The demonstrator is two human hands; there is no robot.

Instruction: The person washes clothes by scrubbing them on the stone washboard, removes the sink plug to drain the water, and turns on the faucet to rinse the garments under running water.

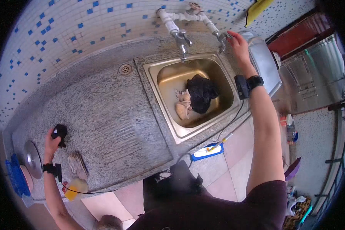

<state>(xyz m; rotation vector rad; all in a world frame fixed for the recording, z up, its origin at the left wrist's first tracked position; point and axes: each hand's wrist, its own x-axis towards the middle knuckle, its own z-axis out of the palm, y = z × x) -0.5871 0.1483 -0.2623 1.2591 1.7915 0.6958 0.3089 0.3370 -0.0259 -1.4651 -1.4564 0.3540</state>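
Observation:
My left hand, at the far left of the stone counter, has its fingers closed round a small black object whose kind I cannot make out. Up at the right, the fingers of my right hand grip the handle of the right-hand metal tap. Below the taps is a steel sink. Inside it lie a crumpled black plastic bag and, against the bag's left side, pale pieces that look like raw poultry. A second tap hangs over the sink's back rim; no water shows under it.
Near my left hand are a round metal lid, a blue basket, a greyish cloth-like thing and a yellow item. A silvery metal container stands right of the sink. Behind the counter's front edge, a blue-rimmed tray shows lower down.

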